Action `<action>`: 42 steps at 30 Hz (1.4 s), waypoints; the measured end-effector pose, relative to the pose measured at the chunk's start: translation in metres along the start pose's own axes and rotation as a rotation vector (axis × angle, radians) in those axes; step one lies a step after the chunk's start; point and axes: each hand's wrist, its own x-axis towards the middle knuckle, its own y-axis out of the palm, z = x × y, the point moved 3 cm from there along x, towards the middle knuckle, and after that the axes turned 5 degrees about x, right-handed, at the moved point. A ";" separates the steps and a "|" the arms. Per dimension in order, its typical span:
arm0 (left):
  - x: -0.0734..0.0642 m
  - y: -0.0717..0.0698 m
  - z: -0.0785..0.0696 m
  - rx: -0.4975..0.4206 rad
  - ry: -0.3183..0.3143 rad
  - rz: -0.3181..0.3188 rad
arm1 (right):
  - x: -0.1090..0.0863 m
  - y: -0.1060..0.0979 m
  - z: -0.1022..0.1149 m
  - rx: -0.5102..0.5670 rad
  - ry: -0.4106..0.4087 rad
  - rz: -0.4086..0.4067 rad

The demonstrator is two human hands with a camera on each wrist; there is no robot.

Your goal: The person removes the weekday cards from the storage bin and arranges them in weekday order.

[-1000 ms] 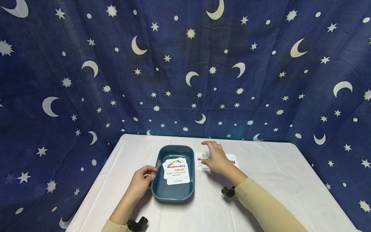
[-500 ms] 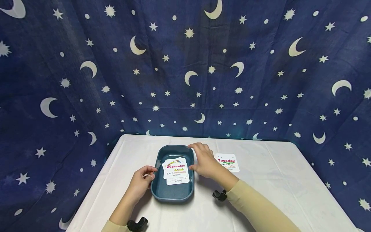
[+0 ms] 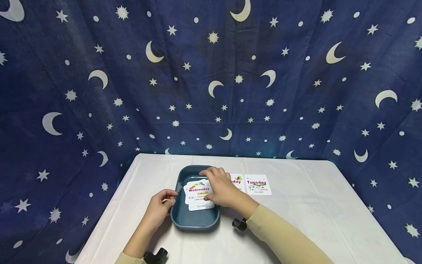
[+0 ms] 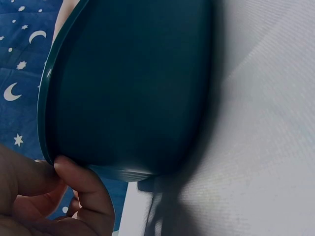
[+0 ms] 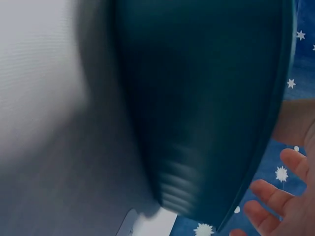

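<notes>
A dark blue rectangular tray [image 3: 194,225] stands on the table with a small pile of white cards in it. On top lies a card printed "Wednesday" [image 3: 194,194], and the edge of another card [image 3: 199,207] sticks out below it. My left hand [image 3: 159,208] pinches the tray's left rim between thumb and finger, as the left wrist view also shows. My right hand [image 3: 224,188] reaches over the tray's right rim, its fingers spread above the cards and partly covering the Wednesday card. Whether the thumb touches the card I cannot tell.
Right of the tray lie a Monday card [image 3: 240,183], partly hidden by my right hand, and a Tuesday card [image 3: 258,184], side by side on the white-covered table [image 3: 306,205]. A dark blue curtain [image 3: 283,40] with moons and stars hangs behind.
My right hand has moved left, from above the Monday card to over the cards in the tray, uncovering the Tuesday card. My left hand stays at the tray rim.
</notes>
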 end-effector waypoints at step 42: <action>0.000 -0.001 -0.002 -0.034 0.003 0.021 | 0.042 0.038 0.014 -0.217 0.033 0.229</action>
